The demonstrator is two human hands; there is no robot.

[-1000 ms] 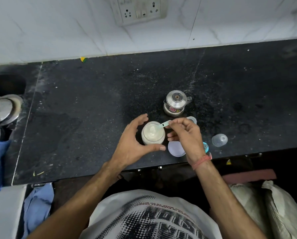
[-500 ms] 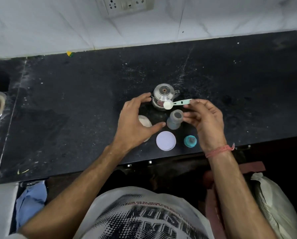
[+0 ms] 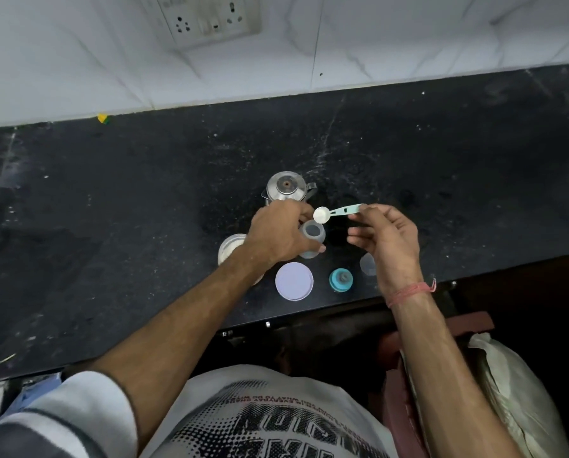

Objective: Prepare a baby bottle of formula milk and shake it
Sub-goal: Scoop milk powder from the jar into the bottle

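Note:
An open, clear baby bottle (image 3: 312, 238) stands on the black counter (image 3: 111, 226). My left hand (image 3: 276, 233) is wrapped around its side. My right hand (image 3: 387, 241) pinches the handle of a pale green scoop (image 3: 337, 212) heaped with white powder, its bowl just above the bottle's mouth. The open formula jar (image 3: 229, 247) sits to the left, partly hidden by my left wrist. Its white lid (image 3: 293, 280) lies near the counter's front edge, beside the teal nipple ring (image 3: 341, 280). A clear bottle cap (image 3: 366, 264) peeks out behind my right hand.
A small lidded steel pot (image 3: 286, 188) stands right behind the bottle. The counter's front edge runs just below the lid and ring. A tiled wall with a switch socket (image 3: 210, 16) backs the counter. A sack (image 3: 521, 398) sits low at the right.
My left hand left the formula jar and took hold of the bottle. My right hand carried the filled scoop from the jar to above the bottle's mouth.

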